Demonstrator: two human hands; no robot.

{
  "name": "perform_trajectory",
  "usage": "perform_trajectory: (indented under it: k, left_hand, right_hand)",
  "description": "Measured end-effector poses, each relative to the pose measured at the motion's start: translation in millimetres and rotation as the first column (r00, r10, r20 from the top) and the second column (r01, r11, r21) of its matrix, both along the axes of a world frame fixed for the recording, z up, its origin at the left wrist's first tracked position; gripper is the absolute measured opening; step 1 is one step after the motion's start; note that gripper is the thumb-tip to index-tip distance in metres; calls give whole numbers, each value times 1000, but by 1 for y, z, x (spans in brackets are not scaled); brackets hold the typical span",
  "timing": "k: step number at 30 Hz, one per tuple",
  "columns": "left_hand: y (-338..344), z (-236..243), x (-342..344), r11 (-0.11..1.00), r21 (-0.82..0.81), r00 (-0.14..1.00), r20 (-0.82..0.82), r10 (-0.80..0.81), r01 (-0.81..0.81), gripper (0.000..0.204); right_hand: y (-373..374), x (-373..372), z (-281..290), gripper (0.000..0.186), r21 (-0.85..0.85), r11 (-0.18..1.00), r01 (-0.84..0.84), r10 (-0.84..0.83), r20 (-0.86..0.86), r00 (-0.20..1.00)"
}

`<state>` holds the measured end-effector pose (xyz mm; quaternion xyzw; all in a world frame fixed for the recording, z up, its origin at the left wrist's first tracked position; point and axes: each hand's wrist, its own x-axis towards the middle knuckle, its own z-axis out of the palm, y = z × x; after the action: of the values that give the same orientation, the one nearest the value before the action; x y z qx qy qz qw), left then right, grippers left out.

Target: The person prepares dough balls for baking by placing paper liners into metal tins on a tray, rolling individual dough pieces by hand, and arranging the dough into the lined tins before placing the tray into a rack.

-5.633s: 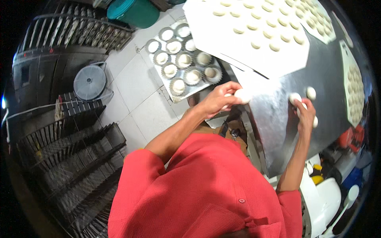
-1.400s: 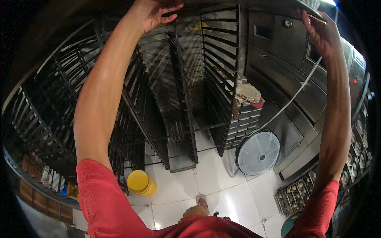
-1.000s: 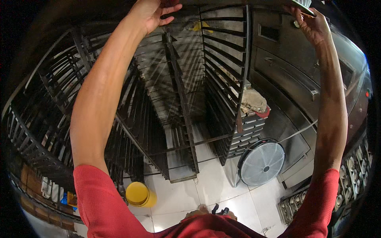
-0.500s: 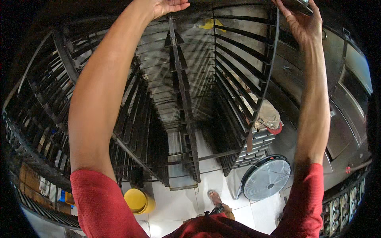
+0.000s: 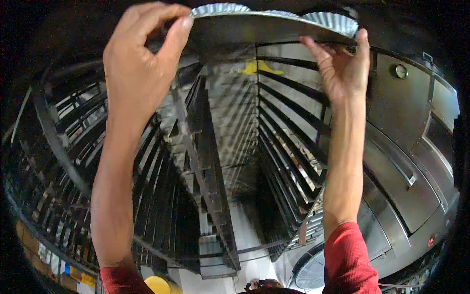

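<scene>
A flat baking tray (image 5: pixel 245 30) spans the top of the view, raised high at the front of a tall dark slatted rack (image 5: pixel 293 108). Silvery fluted foil cups (image 5: pixel 329 21) rest on it, and their contents cannot be seen. At the tray's left end, my left hand (image 5: pixel 139 56) pinches the edge between thumb and fingers. The right end sits in my right hand (image 5: pixel 342 71), its thumb up at the corner and its fingers under the tray.
More dark racks (image 5: pixel 63 122) crowd the left. On the right stands a metal oven (image 5: pixel 399 117) with a round dial. A round fan (image 5: pixel 309 269) and a yellow bucket (image 5: pixel 157 284) are on the pale tiled floor. A yellow cloth-like piece (image 5: pixel 259 67) shows behind the rack.
Both hands have come lower and nearer, bringing the tray with its foil cups into view. My left hand, partly out of view before, now grips the tray's left end.
</scene>
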<state>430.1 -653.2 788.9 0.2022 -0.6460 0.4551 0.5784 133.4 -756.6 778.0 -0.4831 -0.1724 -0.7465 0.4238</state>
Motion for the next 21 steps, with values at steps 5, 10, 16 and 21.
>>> perform_trajectory:
  k: [5,10,16,21]
  left_hand:
    - [-37,9,2,998,-60,1000,-8,-25,25,18]
    - [-57,13,11,987,-131,996,-4,89,-89,17]
    - [-91,1,-7,914,-394,995,-40,89,-97,22]
    - [-107,1,22,850,-437,955,-108,275,-294,37]
  right_hand:
    - [-20,6,20,59,17,977,214,-212,-82,974]
    - [-24,20,18,47,113,981,155,-144,-102,984]
    - [-33,64,15,76,-24,994,104,-107,-259,960]
    - [-107,79,21,59,34,999,-35,43,-264,964]
